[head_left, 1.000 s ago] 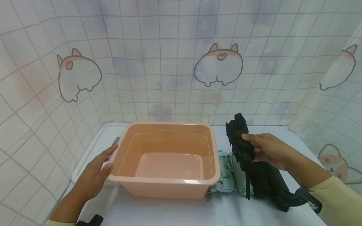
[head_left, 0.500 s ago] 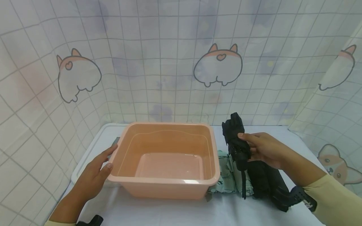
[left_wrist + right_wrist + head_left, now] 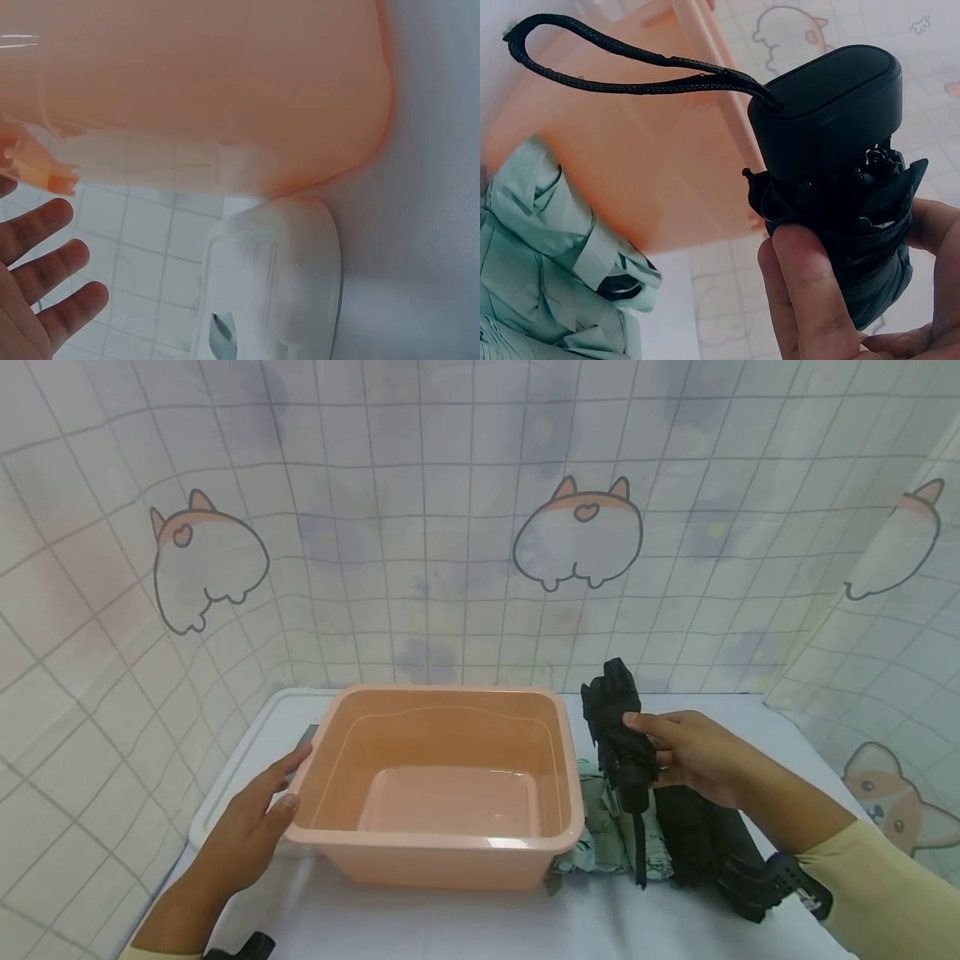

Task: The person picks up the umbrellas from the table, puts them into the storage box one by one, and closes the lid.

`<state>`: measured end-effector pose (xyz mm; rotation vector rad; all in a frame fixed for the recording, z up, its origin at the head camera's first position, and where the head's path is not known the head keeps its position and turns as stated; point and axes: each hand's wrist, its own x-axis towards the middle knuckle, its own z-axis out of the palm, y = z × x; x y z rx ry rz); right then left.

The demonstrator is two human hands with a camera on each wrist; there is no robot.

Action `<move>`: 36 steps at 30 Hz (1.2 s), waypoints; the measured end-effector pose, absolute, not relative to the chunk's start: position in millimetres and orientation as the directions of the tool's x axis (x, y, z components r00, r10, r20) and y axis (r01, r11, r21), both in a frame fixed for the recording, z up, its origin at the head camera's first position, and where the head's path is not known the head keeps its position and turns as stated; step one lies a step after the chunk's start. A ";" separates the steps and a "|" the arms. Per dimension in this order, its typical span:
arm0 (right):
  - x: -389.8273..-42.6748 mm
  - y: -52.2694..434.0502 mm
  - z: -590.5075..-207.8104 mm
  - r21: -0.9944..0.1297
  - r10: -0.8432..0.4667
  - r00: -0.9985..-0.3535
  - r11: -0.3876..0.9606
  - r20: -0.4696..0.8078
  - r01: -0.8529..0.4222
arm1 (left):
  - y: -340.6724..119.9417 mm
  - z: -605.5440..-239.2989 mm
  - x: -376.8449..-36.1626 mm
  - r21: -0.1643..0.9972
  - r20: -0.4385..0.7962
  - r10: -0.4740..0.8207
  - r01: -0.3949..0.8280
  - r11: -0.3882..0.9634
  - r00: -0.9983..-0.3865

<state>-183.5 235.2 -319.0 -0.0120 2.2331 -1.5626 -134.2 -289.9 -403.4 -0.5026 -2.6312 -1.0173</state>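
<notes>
One black folded umbrella (image 3: 621,727) sits clasped in the right hand's (image 3: 693,756) grip, beside the basin (image 3: 442,777).

A mint-green folded umbrella (image 3: 600,827) lies on the white table (image 3: 450,918), just right of the basin. Another black folded umbrella (image 3: 705,843) lies beside it. A tiled curtain with cartoon corgis (image 3: 577,531) hangs behind.

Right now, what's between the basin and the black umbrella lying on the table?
Head view: a folded mint-green umbrella lies between the peach basin and the flat black umbrella.
</notes>
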 end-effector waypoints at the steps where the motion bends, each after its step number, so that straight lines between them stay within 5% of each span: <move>1: -183.5 234.5 -318.6 -0.902 -0.240 -0.915 0.369 -0.325 0.223 | -289.9 -403.3 -134.0 0.595 0.373 0.219 0.413 0.689 -0.902; 36: -182.2 216.2 -312.0 -0.928 -0.292 -0.906 0.301 -0.308 0.218 | -289.5 -404.6 -133.5 0.614 0.374 0.203 0.406 0.677 -0.905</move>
